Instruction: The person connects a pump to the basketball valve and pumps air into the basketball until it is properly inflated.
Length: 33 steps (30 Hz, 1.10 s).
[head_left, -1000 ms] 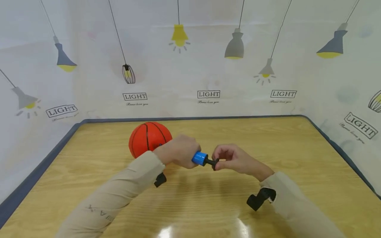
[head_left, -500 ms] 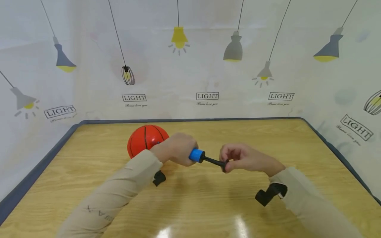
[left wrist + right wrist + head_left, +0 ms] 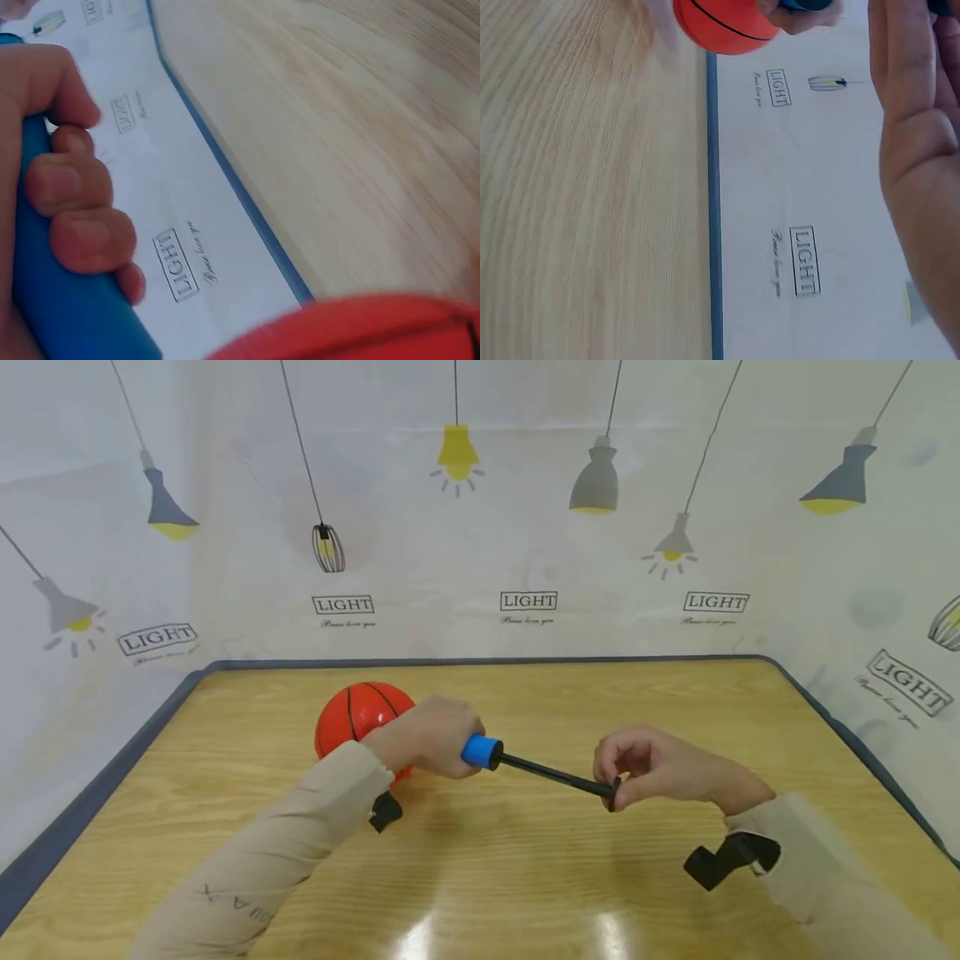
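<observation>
My left hand (image 3: 442, 737) grips the blue barrel of a hand pump (image 3: 482, 752); in the left wrist view the fingers (image 3: 82, 180) wrap round the barrel (image 3: 75, 300). From the barrel a long black rod (image 3: 555, 772) runs right to a small black handle (image 3: 615, 794), pinched between thumb and fingers of my right hand (image 3: 667, 768). Behind the left hand sits a red ball with black seams, like a basketball (image 3: 360, 718), partly covered by that hand and wrist. The pump's far end is hidden behind the left hand.
The wooden table (image 3: 525, 885) has a dark blue edge strip (image 3: 525, 659). White sheeting printed with lamps (image 3: 420, 552) stands behind it and at both sides. A black wrist mount (image 3: 731, 858) hangs below each cuff.
The right hand has moved right, drawing the pump's rod far out of the barrel. The left hand has shifted slightly left with the barrel, and the ball a little left too.
</observation>
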Available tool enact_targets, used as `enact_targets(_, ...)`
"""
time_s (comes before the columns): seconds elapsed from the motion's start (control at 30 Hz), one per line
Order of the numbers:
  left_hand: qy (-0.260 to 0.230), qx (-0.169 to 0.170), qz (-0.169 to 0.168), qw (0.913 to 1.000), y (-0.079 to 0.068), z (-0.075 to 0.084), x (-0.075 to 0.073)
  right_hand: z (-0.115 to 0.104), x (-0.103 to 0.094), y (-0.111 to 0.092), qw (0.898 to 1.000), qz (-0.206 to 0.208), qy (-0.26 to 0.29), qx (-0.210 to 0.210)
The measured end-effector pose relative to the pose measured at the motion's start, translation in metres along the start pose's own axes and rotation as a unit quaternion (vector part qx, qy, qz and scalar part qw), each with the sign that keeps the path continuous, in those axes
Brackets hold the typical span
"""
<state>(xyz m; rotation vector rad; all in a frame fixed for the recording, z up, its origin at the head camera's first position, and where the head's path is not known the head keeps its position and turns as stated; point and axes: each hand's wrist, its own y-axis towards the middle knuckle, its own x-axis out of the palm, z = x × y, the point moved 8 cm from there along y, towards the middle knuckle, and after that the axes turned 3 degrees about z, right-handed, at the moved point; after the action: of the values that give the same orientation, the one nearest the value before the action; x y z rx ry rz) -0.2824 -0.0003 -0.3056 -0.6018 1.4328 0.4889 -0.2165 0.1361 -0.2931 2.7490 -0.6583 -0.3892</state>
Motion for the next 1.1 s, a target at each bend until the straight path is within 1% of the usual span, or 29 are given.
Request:
enact_targets(0.07, 0.005, 0.004, 0.002, 1.0000, 0.000, 0.003, -0.001, 0.004, -0.001, 0.005, 1.000, 0.002, -0.022, 0.005)
enact_targets(0.17, 0.022, 0.009, -0.002, 0.9997, 0.003, 0.009, -0.004, 0.019, -0.003, 0.026, 0.997, 0.019, -0.060, 0.034)
enact_targets(0.23, 0.038, 0.002, -0.010, 0.9992, 0.004, 0.011, -0.004, 0.029, -0.004, 0.037, 0.996, 0.038, -0.065, 0.045)
enact_targets(0.3, 0.044, -0.001, -0.015, 0.9989, 0.005, 0.012, -0.003, 0.035, -0.005, 0.044, 0.996, 0.057, -0.062, 0.041)
enact_targets(0.37, 0.040, -0.003, -0.019, 0.9990, 0.006, 0.012, -0.002, 0.037, -0.005, 0.043, 0.994, 0.083, -0.055, 0.036)
enact_targets(0.43, 0.038, 0.001, -0.015, 0.9992, 0.006, 0.013, -0.002, 0.036, -0.004, 0.039, 0.993, 0.101, -0.045, 0.036)
enact_targets(0.5, 0.046, 0.012, -0.010, 0.9988, 0.006, 0.016, -0.003, 0.033, -0.001, 0.034, 0.992, 0.109, -0.034, 0.047)
enact_targets(0.57, 0.060, 0.022, -0.003, 0.9979, 0.005, 0.019, -0.004, 0.032, 0.000, 0.030, 0.991, 0.113, -0.021, 0.067)
enact_targets(0.67, 0.079, 0.032, 0.005, 0.9963, 0.004, 0.023, -0.005, 0.033, -0.001, 0.023, 0.983, 0.137, -0.015, 0.124)
enact_targets(0.73, 0.089, 0.031, 0.007, 0.9955, 0.004, 0.024, -0.004, 0.035, -0.003, 0.021, 0.973, 0.163, -0.016, 0.165)
enact_targets(0.83, 0.105, 0.036, 0.010, 0.9937, 0.005, 0.027, -0.001, 0.037, -0.005, 0.021, 0.956, 0.203, -0.040, 0.207)
enact_targets(0.9, 0.116, 0.040, 0.010, 0.9924, 0.006, 0.030, 0.002, 0.040, -0.004, 0.023, 0.947, 0.223, -0.064, 0.223)
enact_targets(0.97, 0.126, 0.045, 0.008, 0.9910, 0.008, 0.033, 0.004, 0.043, -0.001, 0.026, 0.942, 0.231, -0.077, 0.231)
enact_targets(1.03, 0.132, 0.048, 0.004, 0.9901, 0.009, 0.036, 0.006, 0.047, 0.002, 0.026, 0.938, 0.240, -0.072, 0.241)
enact_targets(1.1, 0.145, 0.049, 0.001, 0.9882, 0.011, 0.039, 0.008, 0.052, 0.006, 0.026, 0.936, 0.247, -0.046, 0.248)
